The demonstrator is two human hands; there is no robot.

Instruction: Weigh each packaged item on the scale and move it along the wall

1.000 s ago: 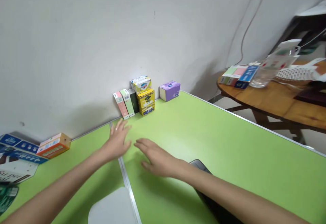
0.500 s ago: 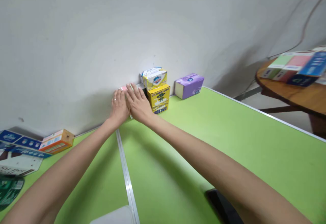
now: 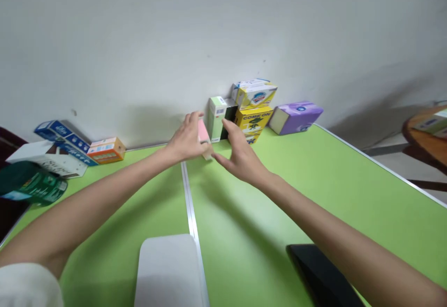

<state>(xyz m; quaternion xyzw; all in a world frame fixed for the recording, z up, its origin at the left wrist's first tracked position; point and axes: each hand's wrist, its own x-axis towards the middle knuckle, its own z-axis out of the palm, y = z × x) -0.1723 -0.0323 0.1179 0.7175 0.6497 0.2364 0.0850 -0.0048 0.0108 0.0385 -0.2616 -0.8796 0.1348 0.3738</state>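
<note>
One pink box (image 3: pixel 203 132) now in fingers (image 3: pixel 193 119)

In the lower left corner of the frame, the person wears a white sleeve (image 3: pixel 30 284), plain and loose-looking, with a rounded edge and faint grey shading near the bottom. Beyond the edge of the cloth the left forearm (image 3: pixel 115 200) is bare and slender, tapering toward the bare left hand (image 3: pixel 186 139) near the centre. The right forearm (image 3: pixel 331 232), equally slim, is bare up to the frame's lower right edge. On the bare right hand (image 3: pixel 240 156) the thumb and forefinger show clearly, both long and narrow; the remaining fingers are hidden.
</note>
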